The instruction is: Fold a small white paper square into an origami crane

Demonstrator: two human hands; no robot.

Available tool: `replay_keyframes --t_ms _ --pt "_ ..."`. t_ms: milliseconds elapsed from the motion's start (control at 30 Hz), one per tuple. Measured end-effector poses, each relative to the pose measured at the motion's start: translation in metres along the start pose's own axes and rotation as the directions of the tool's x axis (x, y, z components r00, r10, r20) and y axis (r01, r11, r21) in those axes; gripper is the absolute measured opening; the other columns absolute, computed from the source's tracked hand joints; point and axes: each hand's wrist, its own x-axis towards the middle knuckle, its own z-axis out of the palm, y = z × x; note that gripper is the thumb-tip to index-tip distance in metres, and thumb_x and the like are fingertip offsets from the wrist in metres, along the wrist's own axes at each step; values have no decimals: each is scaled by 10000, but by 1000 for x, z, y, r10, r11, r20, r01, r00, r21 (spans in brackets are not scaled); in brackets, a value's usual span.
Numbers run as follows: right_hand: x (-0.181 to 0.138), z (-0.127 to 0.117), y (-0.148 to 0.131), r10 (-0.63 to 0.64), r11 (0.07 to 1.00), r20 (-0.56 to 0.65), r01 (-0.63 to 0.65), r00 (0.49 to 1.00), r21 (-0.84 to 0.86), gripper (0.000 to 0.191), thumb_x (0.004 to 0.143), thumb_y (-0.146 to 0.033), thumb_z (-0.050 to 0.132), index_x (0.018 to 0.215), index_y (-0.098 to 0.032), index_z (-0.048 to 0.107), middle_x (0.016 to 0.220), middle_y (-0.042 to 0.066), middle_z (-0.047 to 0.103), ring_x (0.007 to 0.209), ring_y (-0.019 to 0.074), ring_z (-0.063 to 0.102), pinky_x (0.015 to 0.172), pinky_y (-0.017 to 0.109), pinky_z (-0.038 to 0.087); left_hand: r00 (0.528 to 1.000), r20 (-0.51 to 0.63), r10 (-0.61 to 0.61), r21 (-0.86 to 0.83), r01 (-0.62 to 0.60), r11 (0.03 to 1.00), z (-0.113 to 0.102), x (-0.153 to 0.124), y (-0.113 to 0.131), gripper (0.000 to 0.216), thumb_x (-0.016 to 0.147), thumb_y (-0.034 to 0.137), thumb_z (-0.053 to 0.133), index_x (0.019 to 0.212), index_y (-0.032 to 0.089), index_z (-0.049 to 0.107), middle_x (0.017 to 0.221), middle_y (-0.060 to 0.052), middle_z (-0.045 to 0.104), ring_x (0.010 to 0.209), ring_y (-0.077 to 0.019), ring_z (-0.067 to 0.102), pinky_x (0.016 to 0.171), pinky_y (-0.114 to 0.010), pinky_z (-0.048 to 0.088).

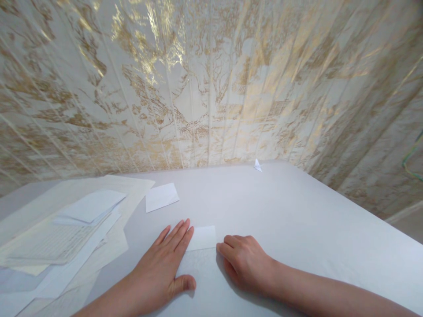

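Observation:
A small white rectangle of paper [203, 238] lies flat on the white table in front of me. My left hand [165, 264] rests palm down and open, fingers stretched out and thumb apart, with its fingertips over the paper's left edge. At the paper's lower right corner is my right hand [243, 262], its fingers curled closed and the index fingertip touching or nearly touching that corner. Whether the curled fingers pinch anything is hidden. Beyond my left hand lies another white piece of paper [162, 197], apart from both hands.
On the left is a spread pile of papers, with a printed page [56, 244] and a folded white sheet [94, 204] on top. A small folded paper shape [257, 165] stands near the back edge. A gold-patterned curtain [198, 97] hangs behind the table [317, 246].

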Motion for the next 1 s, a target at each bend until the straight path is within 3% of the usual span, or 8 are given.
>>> replay_keyframes --t_ms 367,533,600,700,867,1000 --pt "3 2 5 -1 994 -44 5 999 108 112 783 -136 422 776 -170 529 702 24 585 583 121 484 522 249 269 1000 -2 -9 -31 9 999 0 1 -1 882 708 684 382 1385 166 157 1438 -140 133 1324 -297 140 1061 -474 156" --pt "3 3 7 39 974 -56 -25 998 223 133 791 -123 402 770 -167 526 693 22 576 581 113 484 540 230 305 987 -157 -44 -146 21 989 5 3 -7 659 813 523 388 1362 182 259 1411 -114 305 1285 -266 288 1043 -449 240" --pt "4 1 7 71 958 -61 -51 996 282 143 795 -121 392 784 -167 527 701 22 580 584 111 488 548 224 320 957 -240 -162 -223 108 969 4 8 -11 508 855 424 350 1298 176 373 1332 -112 436 1213 -243 397 998 -419 327" --pt "6 -1 7 137 928 -73 -103 988 359 126 802 -138 393 791 -170 515 684 12 572 573 110 481 553 224 338 912 -303 -278 -285 192 939 1 16 -17 396 798 345 450 1146 168 514 1205 -108 528 1125 -254 456 956 -425 369" --pt "8 0 8 249 882 -150 -160 957 443 107 786 -163 439 881 -163 488 776 35 564 657 131 502 613 250 396 918 -260 -298 -325 208 923 -7 21 -14 319 686 296 572 986 185 568 1163 -96 519 1090 -271 438 935 -446 356" --pt "8 1 9 237 879 -183 -131 954 458 280 766 -181 498 1042 -150 460 994 94 550 849 179 516 754 316 432 921 -212 -328 -378 232 896 -12 20 -10 168 649 242 586 803 192 544 1162 -82 515 1098 -275 419 915 -451 342"
